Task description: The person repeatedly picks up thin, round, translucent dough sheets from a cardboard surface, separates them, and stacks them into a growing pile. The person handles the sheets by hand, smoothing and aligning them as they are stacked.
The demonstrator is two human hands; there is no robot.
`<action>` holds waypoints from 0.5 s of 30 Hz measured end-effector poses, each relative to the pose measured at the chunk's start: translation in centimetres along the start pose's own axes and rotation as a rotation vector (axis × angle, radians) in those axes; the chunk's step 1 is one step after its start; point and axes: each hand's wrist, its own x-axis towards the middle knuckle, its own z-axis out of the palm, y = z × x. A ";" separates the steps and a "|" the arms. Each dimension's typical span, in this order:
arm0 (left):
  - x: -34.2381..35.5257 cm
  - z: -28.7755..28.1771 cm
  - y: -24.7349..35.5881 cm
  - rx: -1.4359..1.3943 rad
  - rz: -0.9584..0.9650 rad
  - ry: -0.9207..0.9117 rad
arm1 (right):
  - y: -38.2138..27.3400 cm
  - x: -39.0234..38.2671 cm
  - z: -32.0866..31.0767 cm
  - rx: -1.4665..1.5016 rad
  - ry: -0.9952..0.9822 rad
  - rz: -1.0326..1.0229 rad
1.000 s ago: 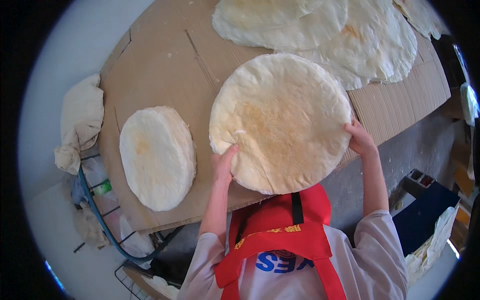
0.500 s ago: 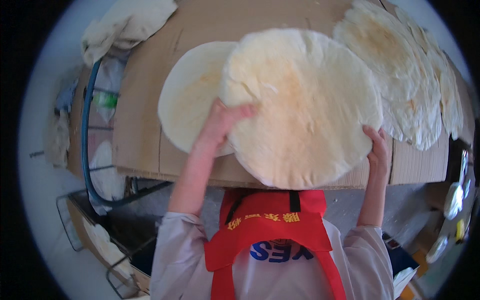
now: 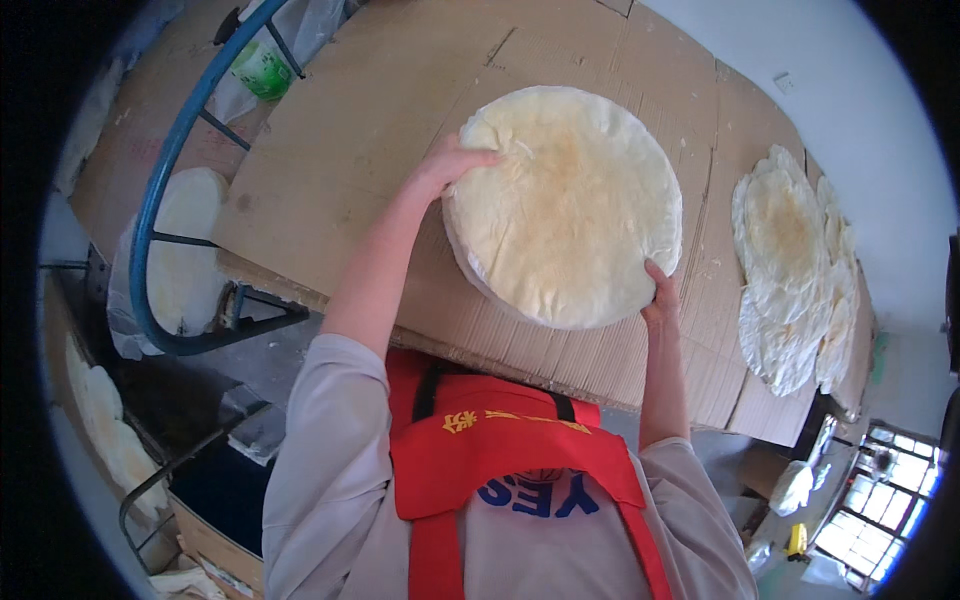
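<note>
A thick, round pile of pale flatbread (image 3: 570, 210) with a lightly browned middle is held over a cardboard-covered table. My left hand (image 3: 452, 168) grips its upper left edge, thumb on top and fingers hidden at the side or underneath. My right hand (image 3: 660, 292) holds the lower right edge, with the thumb on the rim and the other fingers partly out of sight. The pile's layered side shows at its lower left. Whether it rests fully on the cardboard (image 3: 370, 150), or on another flatbread beneath, I cannot tell.
More thin flatbreads (image 3: 785, 250) lie overlapping at the table's right end. A blue curved metal rail (image 3: 150, 230) bounds the left side, with a green-labelled container (image 3: 262, 70) beyond it. Pale round sheets (image 3: 180, 250) lie near the rail. A barred window (image 3: 885, 495) is at the lower right.
The view has turned. My hands have brought the held flatbread over the spot of the paler one at left, which no longer shows. Both hands keep their grip.
</note>
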 end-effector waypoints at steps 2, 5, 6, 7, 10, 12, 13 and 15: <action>1.0 -0.8 -1.3 -0.075 0.014 -0.023 | -0.2 -0.2 -0.1 0.031 0.002 0.055; -0.8 0.3 1.1 -0.044 0.050 -0.011 | -0.5 0.0 -0.2 0.033 0.051 0.076; -1.5 0.5 1.9 -0.016 0.066 0.013 | -0.8 -0.2 0.2 0.028 0.047 0.081; -0.9 0.1 1.4 0.024 0.047 0.029 | -1.7 -1.0 1.0 0.027 0.012 0.082; 0.6 -0.8 -0.3 0.134 0.030 0.065 | 0.1 -1.4 0.9 -0.007 0.063 0.066; -0.2 -0.5 -0.8 0.192 0.086 0.085 | 0.7 -1.5 0.6 -0.057 0.078 0.073; -0.4 -0.6 -1.0 0.242 0.085 0.180 | 0.7 -1.7 0.6 -0.085 0.088 0.076; -0.9 -0.7 -1.2 0.345 0.089 0.372 | 0.1 -1.9 -0.1 -0.146 0.084 0.083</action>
